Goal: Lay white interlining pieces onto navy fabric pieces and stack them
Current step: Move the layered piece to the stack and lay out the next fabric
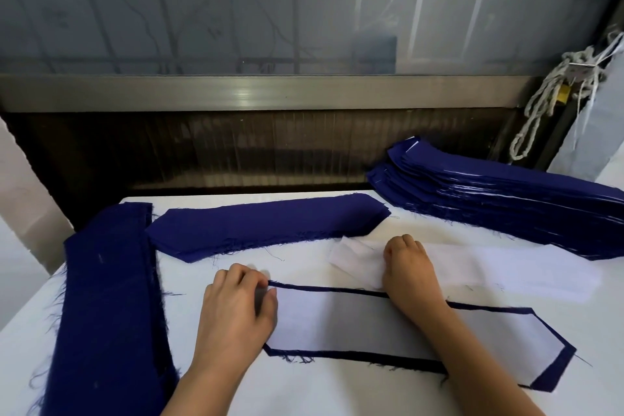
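I saw the left hand [236, 311] pinching the left end of the navy piece [337, 290], a white lining [354, 321] lying on it. The right hand [408, 273] sat curled on the white pile [489, 267] just behind, grip unclear. A tall navy stack [506, 192] lay far right.

No text, label, brand, number or sign can be read anywhere in view. The navy fabric pieces [266, 223] and the white interlining [337, 321] show plain surfaces only. A small yellow object [562, 93] tied in the rope [537, 111] at far right is too small to tell whether it bears writing.
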The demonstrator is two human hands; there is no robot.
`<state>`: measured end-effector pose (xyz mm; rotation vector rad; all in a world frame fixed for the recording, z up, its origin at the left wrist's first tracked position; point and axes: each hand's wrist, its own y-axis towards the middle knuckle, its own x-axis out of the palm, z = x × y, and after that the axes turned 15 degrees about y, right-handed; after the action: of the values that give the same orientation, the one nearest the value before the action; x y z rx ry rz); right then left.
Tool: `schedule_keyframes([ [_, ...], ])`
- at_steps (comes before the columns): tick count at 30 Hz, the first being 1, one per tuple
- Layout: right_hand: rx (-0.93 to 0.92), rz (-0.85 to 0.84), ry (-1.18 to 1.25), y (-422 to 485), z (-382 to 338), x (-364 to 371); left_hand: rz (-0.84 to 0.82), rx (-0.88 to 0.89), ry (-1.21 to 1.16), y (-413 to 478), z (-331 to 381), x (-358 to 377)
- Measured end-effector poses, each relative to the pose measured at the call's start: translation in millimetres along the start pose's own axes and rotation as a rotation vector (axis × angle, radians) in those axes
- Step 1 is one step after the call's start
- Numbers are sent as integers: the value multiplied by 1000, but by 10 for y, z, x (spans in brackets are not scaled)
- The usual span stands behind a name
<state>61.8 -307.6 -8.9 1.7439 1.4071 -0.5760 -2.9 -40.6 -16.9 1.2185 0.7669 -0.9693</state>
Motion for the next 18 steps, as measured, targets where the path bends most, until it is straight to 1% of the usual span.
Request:
schedule_keyframes([
  [3,67,50,246,-25,56,-50,-12,0,-4,-1,14,-24],
  [5,48,98,357,-59,90,-85,-21,-6,-18,1,18,-40],
  [7,12,162,416,-86,102,-123,-28,-8,-22,1,24,-55],
  [10,-45,229,437,-94,66,-154,-29,-8,-38,-6,26,-62],
  [13,-124,262,414,-128,-38,-162,12,5,-76,-9,25,-69],
  [16,-244,271,407,-224,-207,-137,31,26,-97,-7,31,-85],
  [18,-307,247,403,-303,-334,-91,28,41,-123,-10,29,-95],
])
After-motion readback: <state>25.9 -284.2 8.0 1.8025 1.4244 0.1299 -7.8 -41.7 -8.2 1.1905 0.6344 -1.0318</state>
